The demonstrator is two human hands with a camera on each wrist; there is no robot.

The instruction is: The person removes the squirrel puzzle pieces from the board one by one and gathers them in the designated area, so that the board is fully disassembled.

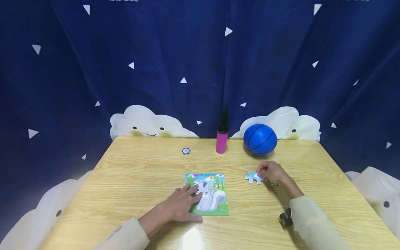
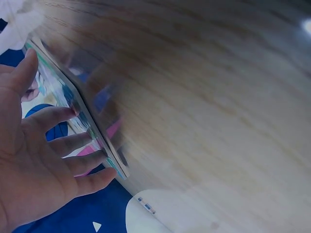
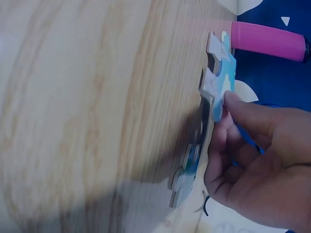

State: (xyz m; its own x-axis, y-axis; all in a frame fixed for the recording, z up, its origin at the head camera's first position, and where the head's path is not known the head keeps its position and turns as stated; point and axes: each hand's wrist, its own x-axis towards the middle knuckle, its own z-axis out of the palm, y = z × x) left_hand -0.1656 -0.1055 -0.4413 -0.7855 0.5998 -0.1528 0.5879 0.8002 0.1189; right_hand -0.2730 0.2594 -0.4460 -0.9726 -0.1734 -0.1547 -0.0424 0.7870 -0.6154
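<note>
Here the left hand (image 1: 181,206) lies flat on the colourful flat puzzle board with a grey squirrel picture (image 1: 212,196). Its fingers are straight and spread, and they press on the board's left side. The board sits on the light wooden table (image 1: 131,173), near the front middle.

The right hand (image 1: 272,172) pinches a small blue and white puzzle piece (image 1: 253,177) with thumb and fingertips. The piece is to the right of the board, well apart from it, and it lies on the table.

The head view shows the whole table at once. At the back stand a pink air pump with a black top (image 1: 222,137) and a round blue ball with black lines (image 1: 260,139), just beside each other. A small blue and white round chip (image 1: 185,150) lies to the left of the pump.

The left wrist view shows something the head view does not: the board's thin edge (image 2: 97,136), seen from the side, with the fingertips (image 2: 73,112) resting on top of it. The right wrist view shows the piece (image 3: 221,77) from the side too, held at its edge by a fingertip (image 3: 231,99). Another piece (image 3: 187,177) lies lower down beside the hand; the picture is blurry there. The pink pump (image 3: 267,40) shows behind.

There is bare table between the board and the held piece, and more bare table on the left side. The board's front edge is near the table's front edge.
</note>
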